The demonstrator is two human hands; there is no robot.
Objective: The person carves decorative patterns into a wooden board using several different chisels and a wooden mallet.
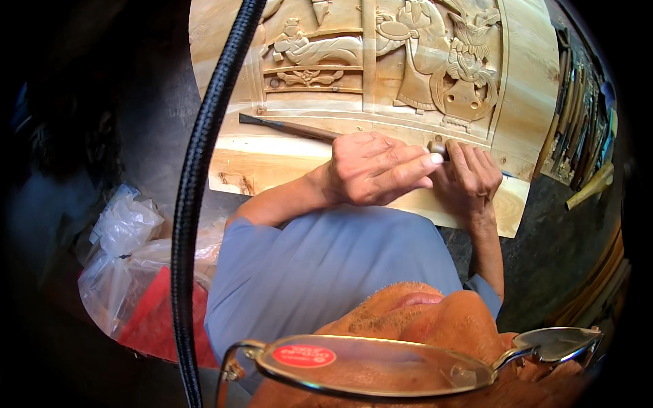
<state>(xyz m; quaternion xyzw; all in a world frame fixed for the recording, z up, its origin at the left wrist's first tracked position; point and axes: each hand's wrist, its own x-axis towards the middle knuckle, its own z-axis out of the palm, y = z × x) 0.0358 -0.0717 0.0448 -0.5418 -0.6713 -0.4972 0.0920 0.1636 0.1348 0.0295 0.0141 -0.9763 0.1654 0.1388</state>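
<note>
- Head view: carved wooden panel (369, 54) fills the top centre, relief in its upper part, plain strip along the lower edge.
- Left hand (381, 170), centre: fingers loosely bent over the plain strip. Flat-bladed chisel (292, 127) lies on the panel, blade to upper left, its back end hidden at this hand; can't tell if it's gripped.
- Right hand (469, 173), right of centre: curled closed around a round-ended handle (437, 147), only the end showing beside the left fingers.
- Doing it well, my read: keep the cutting end clear of the left fingers, steady both wrists on the plain strip, don't drag the chisel over the relief.
- Containers: clear plastic bag (126, 221), lower left, gathered and knotted; contents not readable. Red sheet (163, 319) shows just below it.
- Tool row (575, 112), upper right: long handles packed together; no tray walls I can make out.
</note>
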